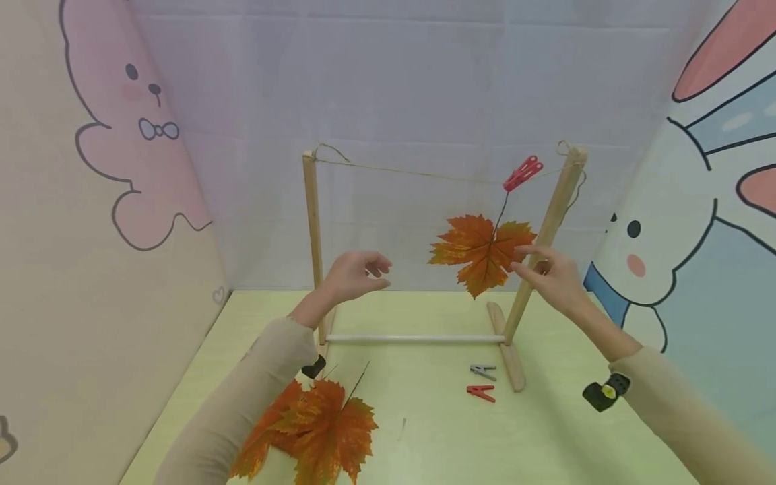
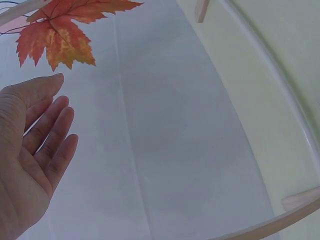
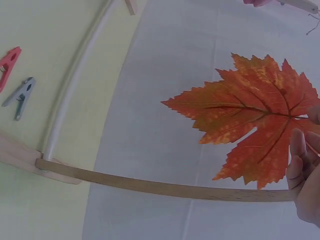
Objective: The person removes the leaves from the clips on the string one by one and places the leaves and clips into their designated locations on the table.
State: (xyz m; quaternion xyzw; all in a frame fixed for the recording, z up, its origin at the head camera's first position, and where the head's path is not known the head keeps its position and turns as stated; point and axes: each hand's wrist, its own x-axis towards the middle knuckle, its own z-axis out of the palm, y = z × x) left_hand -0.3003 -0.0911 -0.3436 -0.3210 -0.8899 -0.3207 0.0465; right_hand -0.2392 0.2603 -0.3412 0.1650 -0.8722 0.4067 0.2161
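Note:
An orange maple leaf (image 1: 479, 252) hangs by its dark stem from a red clothespin (image 1: 523, 174) clipped on a thin string (image 1: 412, 173). My right hand (image 1: 553, 277) is at the leaf's right edge, thumb and index finger apart and overlapping it in the head view. In the right wrist view, the fingers (image 3: 298, 155) are beside the leaf (image 3: 250, 112) near its stem base. To the left, my left hand (image 1: 358, 275) is raised inside the frame with loosely bent fingers, holding nothing. The left wrist view has it just below the leaf (image 2: 57, 37).
The string runs between the left wooden post (image 1: 312, 236) and right wooden post (image 1: 548, 236), joined low by a white rod (image 1: 412, 338). Several maple leaves (image 1: 330, 431) lie at front left. A grey clothespin (image 1: 483, 371) and another red clothespin (image 1: 481, 393) lie near the right foot.

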